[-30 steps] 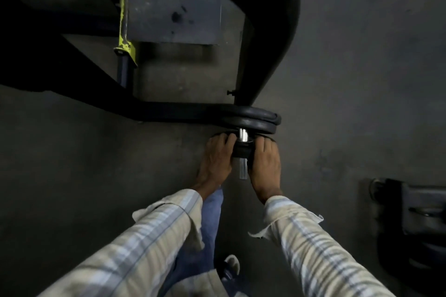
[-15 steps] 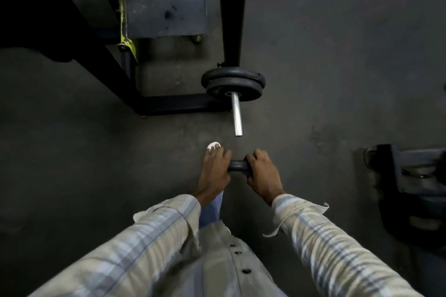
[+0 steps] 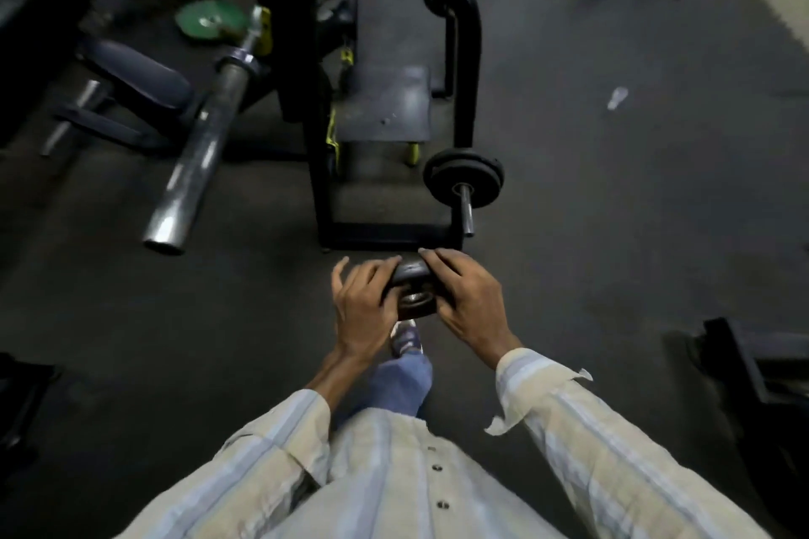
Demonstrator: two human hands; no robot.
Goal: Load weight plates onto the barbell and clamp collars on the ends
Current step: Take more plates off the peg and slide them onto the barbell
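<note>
A small black weight plate point(image 3: 413, 295) is held flat between my left hand point(image 3: 365, 306) and my right hand point(image 3: 470, 304), a little in front of my body. Ahead of it, the thin chrome end of a barbell point(image 3: 466, 210) points toward me with two black plates point(image 3: 464, 179) on it; the sleeve tip is bare. The held plate is clear of the bar, below and to its left. No collar is visible on the bar.
A black machine frame point(image 3: 464, 70) stands just behind the loaded bar. A thick steel barbell sleeve point(image 3: 197, 149) juts out at the left. A green plate point(image 3: 210, 20) lies far left. Dark equipment point(image 3: 744, 368) sits at the right edge. My foot point(image 3: 405, 337) is under the plate.
Both hands pulled the small plate off the bar end and back toward me. The view lifted, showing more of the gym.
</note>
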